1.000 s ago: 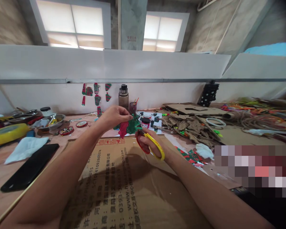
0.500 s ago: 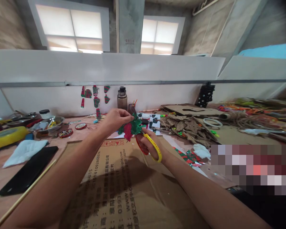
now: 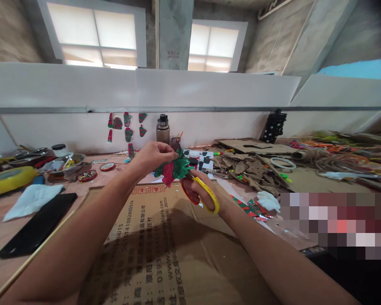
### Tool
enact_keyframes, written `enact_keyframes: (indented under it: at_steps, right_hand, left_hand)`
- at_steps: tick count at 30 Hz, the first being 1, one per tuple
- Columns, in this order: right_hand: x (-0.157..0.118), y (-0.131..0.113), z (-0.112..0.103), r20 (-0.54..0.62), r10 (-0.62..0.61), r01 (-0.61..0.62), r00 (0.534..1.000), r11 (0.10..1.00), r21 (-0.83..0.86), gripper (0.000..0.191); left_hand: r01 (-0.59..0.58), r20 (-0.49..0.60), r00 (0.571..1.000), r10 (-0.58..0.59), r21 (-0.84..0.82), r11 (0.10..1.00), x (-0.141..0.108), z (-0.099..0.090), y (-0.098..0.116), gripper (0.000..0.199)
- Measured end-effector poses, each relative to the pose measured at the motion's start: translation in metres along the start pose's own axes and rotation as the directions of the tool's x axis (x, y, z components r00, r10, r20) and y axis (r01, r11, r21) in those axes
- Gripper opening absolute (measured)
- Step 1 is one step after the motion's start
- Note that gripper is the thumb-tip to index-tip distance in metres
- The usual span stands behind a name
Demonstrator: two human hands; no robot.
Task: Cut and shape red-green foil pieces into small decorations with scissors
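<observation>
My left hand (image 3: 155, 157) pinches a green and pink crinkled piece (image 3: 180, 167) between thumb and fingers, above the cardboard. Its pink part hangs down on the left, and the green part spreads to the right. In my right hand (image 3: 206, 186) is a pair of scissors (image 3: 213, 202) with one yellow and one red handle loop. My fingers pass through the loops, and the blade end points at the green part's right edge. Where the blades meet the piece is too small to make out. Below both hands lies a printed cardboard sheet (image 3: 136, 254).
To the left are a black phone (image 3: 38, 224), a white tissue (image 3: 34, 201), yellow tape (image 3: 11, 180) and a thin stick (image 3: 34, 258). A bottle (image 3: 163, 129) stands at the back. Brown rope (image 3: 244, 165) and a white ring (image 3: 283, 162) lie right; green-red pieces (image 3: 254, 207) are nearer.
The pink part has swung slightly to the left. My right hand and the scissors have shifted a little to the right, and the handle loops look a bit wider apart.
</observation>
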State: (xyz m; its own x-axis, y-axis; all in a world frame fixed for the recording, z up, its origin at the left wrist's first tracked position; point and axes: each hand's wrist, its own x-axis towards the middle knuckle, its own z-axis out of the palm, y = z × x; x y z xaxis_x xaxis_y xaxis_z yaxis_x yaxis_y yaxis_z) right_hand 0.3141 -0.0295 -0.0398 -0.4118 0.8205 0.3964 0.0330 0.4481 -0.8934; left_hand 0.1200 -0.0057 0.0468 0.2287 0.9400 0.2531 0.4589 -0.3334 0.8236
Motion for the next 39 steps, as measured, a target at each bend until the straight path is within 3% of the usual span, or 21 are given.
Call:
enact_keyframes:
  at_steps: [3, 8, 15, 24, 30, 39]
  right_hand:
    - [-0.001, -0.006, -0.003, 0.069, -0.009, 0.014, 0.998, 0.997, -0.077, 0.015]
    - [0.000, 0.007, -0.004, 0.085, -0.025, 0.027, 0.996, 0.999, -0.028, 0.020]
    - [-0.001, 0.019, -0.001, 0.035, -0.053, 0.052, 0.998, 0.999, 0.009, 0.038]
    - [0.000, 0.011, 0.011, -0.086, 0.133, -0.112, 0.987, 0.970, 0.214, 0.043]
    - [0.001, 0.008, 0.014, -0.154, 0.114, -0.079, 0.981, 0.973, 0.215, 0.042]
    - [0.002, 0.009, 0.015, -0.155, 0.102, -0.064, 0.983, 0.971, 0.232, 0.049]
  left_hand:
    - [0.005, 0.043, 0.999, -0.005, 0.004, 1.000, 0.001, -0.006, -0.001, 0.026]
    - [-0.009, 0.045, 0.999, 0.007, 0.028, 1.000, 0.004, -0.006, -0.005, 0.026]
    - [0.010, 0.015, 1.000, -0.010, 0.028, 1.000, 0.001, -0.003, -0.002, 0.023]
    - [0.020, -0.026, 0.999, -0.020, -0.004, 1.000, 0.000, 0.005, 0.002, 0.025]
    - [0.012, -0.056, 0.998, -0.017, -0.087, 0.996, 0.001, 0.015, -0.001, 0.022]
    - [-0.002, -0.066, 0.998, -0.005, -0.103, 0.995, 0.002, 0.019, -0.003, 0.024]
